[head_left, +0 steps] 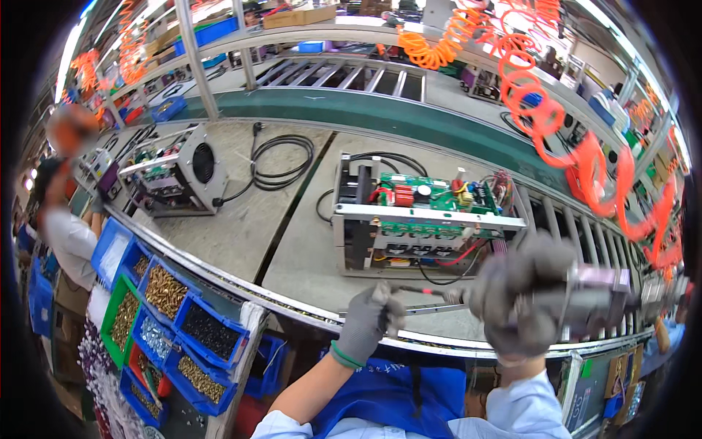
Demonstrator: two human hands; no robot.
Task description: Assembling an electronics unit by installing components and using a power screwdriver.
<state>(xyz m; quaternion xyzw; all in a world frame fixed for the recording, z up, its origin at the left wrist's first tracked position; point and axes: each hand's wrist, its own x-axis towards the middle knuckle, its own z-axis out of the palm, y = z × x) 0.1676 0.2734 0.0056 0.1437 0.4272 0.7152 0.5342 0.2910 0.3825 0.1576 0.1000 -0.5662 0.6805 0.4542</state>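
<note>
My right hand (515, 296), in a grey glove and blurred by motion, is wrapped round a power screwdriver (603, 293). The tool lies almost level, its long thin bit (424, 291) pointing left. At the bit's tip is my left hand (365, 322), gloved in grey with a green cuff. Its fingers are pinched together; anything between them is too small to make out. Just beyond both hands stands an open metal chassis (431, 219) with green circuit boards, coils and wires showing. A thin metal strip (439, 310) lies between the hands and the bench edge.
Blue and green bins (212, 329) of screws and small parts stand at left. A second chassis (172, 172) and a coiled black cable (285, 161) lie farther left. Orange coiled hoses (526, 110) hang at right. Behind runs a green belt (329, 110). Another person (69, 234) is at far left.
</note>
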